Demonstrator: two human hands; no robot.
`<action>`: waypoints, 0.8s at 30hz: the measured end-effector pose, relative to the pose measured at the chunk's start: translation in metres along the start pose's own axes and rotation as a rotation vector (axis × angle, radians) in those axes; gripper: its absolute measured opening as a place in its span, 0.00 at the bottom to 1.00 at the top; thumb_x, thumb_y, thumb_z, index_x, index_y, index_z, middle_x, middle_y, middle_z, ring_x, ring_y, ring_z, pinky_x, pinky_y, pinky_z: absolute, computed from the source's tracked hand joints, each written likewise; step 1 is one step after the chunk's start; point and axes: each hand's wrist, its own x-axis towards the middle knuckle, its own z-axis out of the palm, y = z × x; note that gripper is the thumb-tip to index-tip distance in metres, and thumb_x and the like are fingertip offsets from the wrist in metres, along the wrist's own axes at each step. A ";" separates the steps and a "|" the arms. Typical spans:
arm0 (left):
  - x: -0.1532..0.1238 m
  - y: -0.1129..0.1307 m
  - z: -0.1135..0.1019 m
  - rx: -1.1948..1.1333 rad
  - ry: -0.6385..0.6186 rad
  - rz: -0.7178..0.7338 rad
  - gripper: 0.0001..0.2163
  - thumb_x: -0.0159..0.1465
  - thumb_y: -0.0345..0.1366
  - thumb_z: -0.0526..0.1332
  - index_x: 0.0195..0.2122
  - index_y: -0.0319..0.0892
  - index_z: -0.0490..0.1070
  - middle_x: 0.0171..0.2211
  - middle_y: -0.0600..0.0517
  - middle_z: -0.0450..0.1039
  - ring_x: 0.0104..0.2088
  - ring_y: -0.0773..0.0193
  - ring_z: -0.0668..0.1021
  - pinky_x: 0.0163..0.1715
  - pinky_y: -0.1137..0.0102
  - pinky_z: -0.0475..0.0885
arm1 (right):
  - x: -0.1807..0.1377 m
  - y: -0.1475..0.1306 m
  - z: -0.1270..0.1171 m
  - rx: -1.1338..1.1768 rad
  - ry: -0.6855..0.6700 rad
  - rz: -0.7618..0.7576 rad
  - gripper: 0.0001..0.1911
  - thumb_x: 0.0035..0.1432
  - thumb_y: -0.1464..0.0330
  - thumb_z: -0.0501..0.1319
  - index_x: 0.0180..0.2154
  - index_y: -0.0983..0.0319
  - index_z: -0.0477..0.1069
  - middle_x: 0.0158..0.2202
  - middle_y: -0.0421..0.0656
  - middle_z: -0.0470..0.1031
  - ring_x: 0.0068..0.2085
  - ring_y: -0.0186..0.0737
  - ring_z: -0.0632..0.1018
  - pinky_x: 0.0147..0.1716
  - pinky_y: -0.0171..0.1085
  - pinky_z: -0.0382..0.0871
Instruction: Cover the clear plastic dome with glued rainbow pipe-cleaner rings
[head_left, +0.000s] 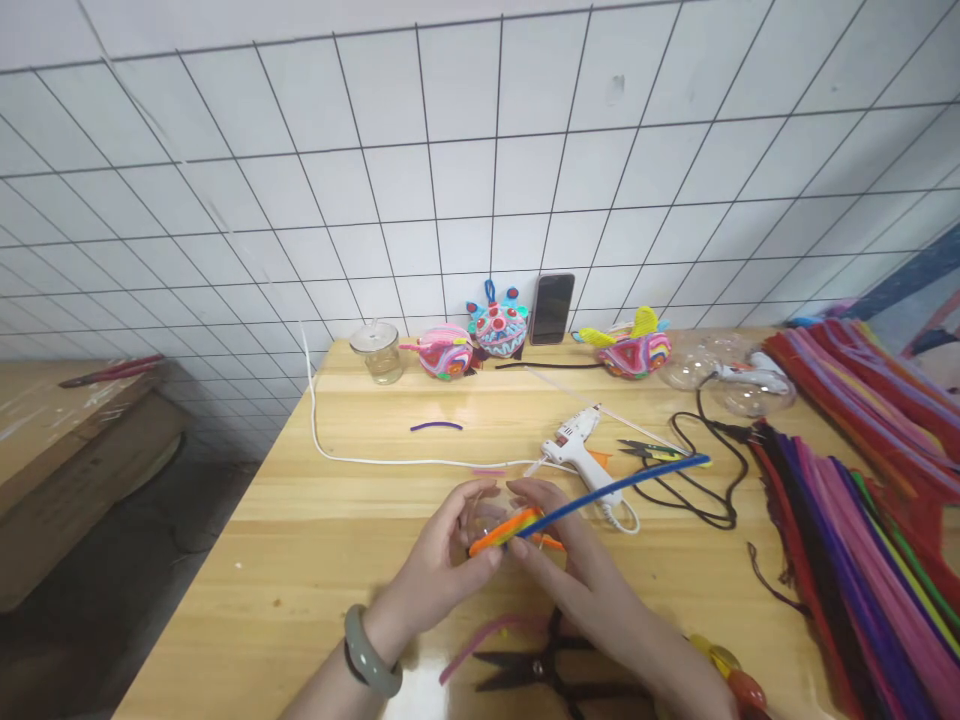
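Observation:
My left hand (442, 560) and my right hand (574, 570) meet over the wooden table (300, 560), both closed round a small clear ball wrapped in orange and yellow pipe cleaners (504, 530). A blue pipe cleaner (622, 485) runs from the ball up to the right, its free end in the air. My left wrist wears a grey-green bangle (367, 655).
A white glue gun (574, 448) and its cord lie just behind my hands. Black scissors (540, 670) and a pink pipe cleaner (480, 640) lie in front. Bundles of pipe cleaners (847, 520) fill the right side. Finished colourful figures (496, 322), a phone (551, 308) and a jar (379, 352) stand by the wall.

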 end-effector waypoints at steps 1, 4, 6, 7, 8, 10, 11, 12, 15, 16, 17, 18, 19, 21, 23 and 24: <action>0.001 0.000 -0.001 -0.026 0.003 0.008 0.23 0.61 0.40 0.66 0.57 0.48 0.65 0.55 0.44 0.71 0.55 0.50 0.74 0.54 0.57 0.68 | 0.000 0.001 0.000 0.042 -0.003 0.027 0.20 0.63 0.61 0.62 0.56 0.49 0.68 0.59 0.44 0.70 0.60 0.51 0.69 0.60 0.51 0.62; 0.004 0.001 -0.005 -0.138 0.074 0.024 0.21 0.59 0.40 0.67 0.54 0.46 0.69 0.55 0.44 0.72 0.56 0.49 0.73 0.56 0.58 0.66 | -0.001 0.006 -0.001 0.214 0.026 0.095 0.23 0.63 0.59 0.62 0.58 0.47 0.66 0.64 0.43 0.65 0.62 0.50 0.67 0.60 0.53 0.62; 0.007 0.001 -0.008 -0.259 0.157 0.003 0.19 0.58 0.39 0.68 0.51 0.45 0.71 0.52 0.45 0.75 0.54 0.51 0.75 0.55 0.59 0.67 | -0.001 0.008 -0.002 0.270 0.060 0.089 0.23 0.63 0.59 0.62 0.59 0.46 0.65 0.65 0.42 0.63 0.64 0.49 0.65 0.62 0.53 0.61; 0.008 0.001 -0.010 -0.327 0.190 -0.018 0.18 0.58 0.39 0.68 0.50 0.44 0.71 0.50 0.45 0.76 0.52 0.52 0.76 0.53 0.60 0.69 | -0.001 0.008 -0.002 0.266 0.072 0.072 0.22 0.63 0.59 0.62 0.59 0.46 0.66 0.65 0.42 0.63 0.65 0.49 0.64 0.63 0.52 0.59; 0.009 0.002 -0.012 -0.394 0.210 -0.038 0.17 0.59 0.38 0.67 0.49 0.44 0.71 0.49 0.45 0.77 0.49 0.52 0.78 0.51 0.59 0.70 | -0.001 0.008 -0.003 0.247 0.078 0.052 0.21 0.64 0.60 0.61 0.58 0.46 0.67 0.64 0.42 0.64 0.65 0.48 0.64 0.63 0.52 0.59; 0.010 0.002 -0.015 -0.515 0.213 -0.068 0.16 0.60 0.38 0.64 0.49 0.42 0.72 0.47 0.44 0.79 0.46 0.52 0.80 0.50 0.57 0.72 | -0.001 0.006 -0.003 0.194 0.072 0.019 0.19 0.65 0.61 0.60 0.57 0.46 0.68 0.63 0.42 0.66 0.64 0.48 0.65 0.63 0.53 0.59; 0.011 0.002 -0.016 -0.568 0.211 -0.078 0.15 0.61 0.39 0.63 0.48 0.41 0.72 0.46 0.44 0.80 0.46 0.52 0.80 0.50 0.56 0.72 | -0.001 0.006 -0.004 0.167 0.070 0.008 0.18 0.65 0.61 0.60 0.56 0.46 0.69 0.62 0.42 0.67 0.64 0.49 0.65 0.63 0.53 0.59; 0.011 0.003 -0.017 -0.618 0.210 -0.088 0.15 0.61 0.39 0.62 0.47 0.40 0.73 0.45 0.44 0.80 0.45 0.52 0.81 0.50 0.55 0.71 | -0.001 0.006 -0.004 0.144 0.069 -0.001 0.18 0.65 0.61 0.60 0.56 0.47 0.69 0.61 0.43 0.67 0.63 0.49 0.66 0.63 0.54 0.59; 0.012 0.004 -0.019 -0.726 0.235 -0.122 0.14 0.61 0.38 0.60 0.47 0.40 0.73 0.44 0.45 0.82 0.45 0.54 0.81 0.50 0.56 0.71 | -0.001 0.007 -0.005 0.110 0.075 -0.016 0.17 0.65 0.62 0.59 0.56 0.48 0.70 0.61 0.43 0.68 0.62 0.50 0.67 0.62 0.53 0.61; 0.012 0.004 -0.020 -0.740 0.238 -0.130 0.15 0.61 0.38 0.60 0.47 0.40 0.73 0.43 0.45 0.82 0.45 0.55 0.81 0.50 0.56 0.71 | -0.001 0.008 -0.005 0.111 0.078 -0.016 0.17 0.65 0.62 0.59 0.55 0.48 0.70 0.60 0.43 0.69 0.62 0.50 0.67 0.62 0.53 0.61; 0.012 0.003 -0.020 -0.742 0.236 -0.134 0.15 0.60 0.38 0.61 0.47 0.40 0.73 0.44 0.45 0.82 0.45 0.55 0.81 0.50 0.57 0.71 | -0.001 0.008 -0.005 0.110 0.082 -0.013 0.17 0.66 0.62 0.59 0.55 0.48 0.70 0.60 0.43 0.69 0.62 0.50 0.68 0.62 0.52 0.62; 0.012 0.003 -0.020 -0.730 0.229 -0.132 0.15 0.60 0.38 0.61 0.47 0.39 0.73 0.44 0.45 0.81 0.45 0.54 0.81 0.50 0.57 0.71 | -0.001 0.008 -0.005 0.106 0.087 -0.008 0.16 0.65 0.62 0.59 0.55 0.48 0.70 0.60 0.43 0.70 0.61 0.50 0.68 0.61 0.52 0.62; 0.012 0.002 -0.019 -0.705 0.217 -0.130 0.16 0.60 0.39 0.61 0.48 0.39 0.73 0.45 0.45 0.81 0.45 0.53 0.81 0.50 0.57 0.71 | 0.000 0.008 -0.005 0.100 0.098 -0.005 0.16 0.65 0.62 0.59 0.54 0.48 0.71 0.59 0.44 0.70 0.61 0.50 0.69 0.61 0.53 0.62; 0.011 0.002 -0.017 -0.611 0.188 -0.121 0.15 0.60 0.39 0.62 0.48 0.40 0.73 0.47 0.44 0.79 0.46 0.52 0.80 0.50 0.56 0.71 | 0.001 0.007 -0.006 0.098 0.128 -0.001 0.16 0.64 0.61 0.60 0.53 0.48 0.72 0.57 0.44 0.72 0.60 0.51 0.70 0.61 0.54 0.62; 0.009 0.001 -0.013 -0.440 0.163 -0.081 0.16 0.60 0.39 0.65 0.48 0.42 0.72 0.49 0.44 0.77 0.49 0.51 0.78 0.50 0.58 0.70 | 0.002 0.004 -0.007 0.132 0.156 0.020 0.16 0.63 0.59 0.61 0.52 0.49 0.74 0.56 0.44 0.74 0.58 0.52 0.72 0.60 0.53 0.64; 0.008 0.002 -0.010 -0.327 0.145 -0.051 0.17 0.59 0.38 0.66 0.49 0.43 0.71 0.51 0.44 0.76 0.51 0.51 0.77 0.51 0.58 0.70 | 0.002 0.003 -0.007 0.164 0.169 0.039 0.16 0.62 0.58 0.62 0.51 0.49 0.75 0.56 0.45 0.74 0.58 0.52 0.73 0.59 0.53 0.65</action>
